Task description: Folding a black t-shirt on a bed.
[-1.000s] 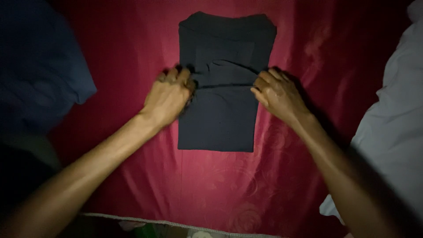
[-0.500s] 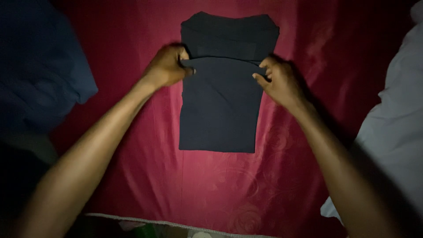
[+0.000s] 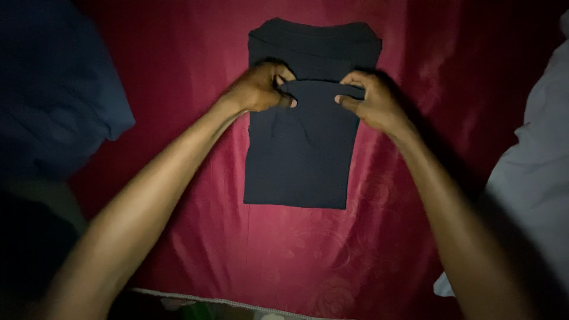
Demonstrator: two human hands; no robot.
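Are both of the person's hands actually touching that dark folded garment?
Touching. The head view shows the left hand and the right hand each pinching a raised fold of the dark garment, fingers curled over its edge, on the red cloth.

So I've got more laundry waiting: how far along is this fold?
Done: the dark garment lies as a narrow rectangle on the red sheet. In hand: left hand and right hand pinch a raised crosswise fold. Left: laying that fold flat.
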